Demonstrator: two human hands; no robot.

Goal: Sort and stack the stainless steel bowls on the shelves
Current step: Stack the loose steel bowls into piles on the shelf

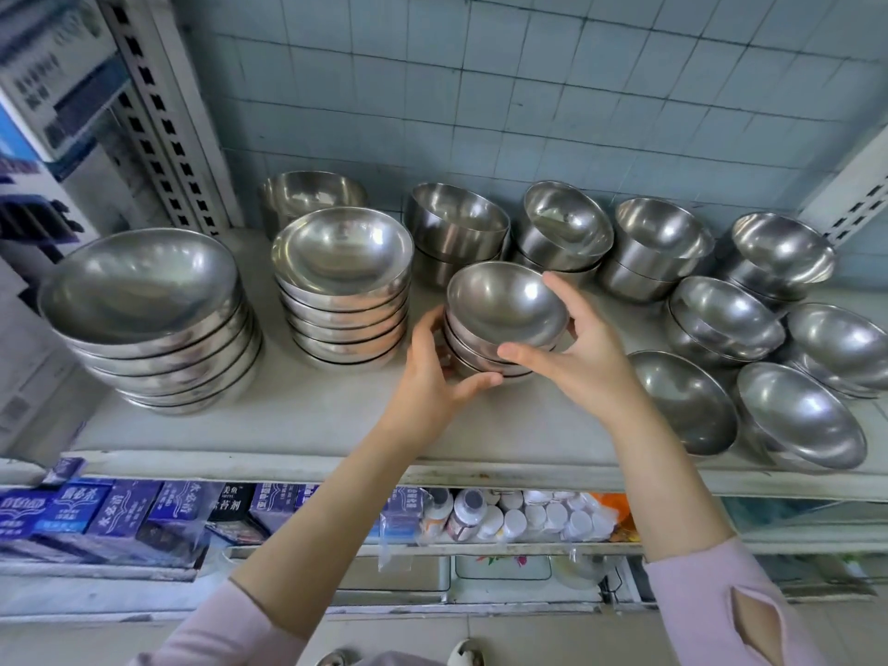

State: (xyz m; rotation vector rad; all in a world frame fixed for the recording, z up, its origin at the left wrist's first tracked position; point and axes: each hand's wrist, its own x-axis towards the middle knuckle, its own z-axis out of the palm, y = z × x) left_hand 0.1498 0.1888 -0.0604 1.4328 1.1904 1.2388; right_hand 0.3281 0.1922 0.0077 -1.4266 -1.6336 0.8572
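Note:
A short stack of small steel bowls (504, 305) stands mid-shelf. My left hand (432, 377) grips the stack's lower left side, thumb curled under its front. My right hand (581, 348) holds the top bowl, thumb at the near rim and fingers at the far right rim. Left of it rise a stack of wide bowls (343, 281) and a taller stack of the largest bowls (144, 310). Deep bowls in pairs (456, 228) (562, 228) (658, 242) line the back. Loose bowls (682, 401) (802, 415) lie at the right.
The white shelf (288, 425) has bare room in front of the stacks. A tiled wall (528, 88) backs it and slotted uprights (158, 113) frame it. Below, blue boxes (120, 507) and white-capped bottles (528, 516) fill the lower shelf.

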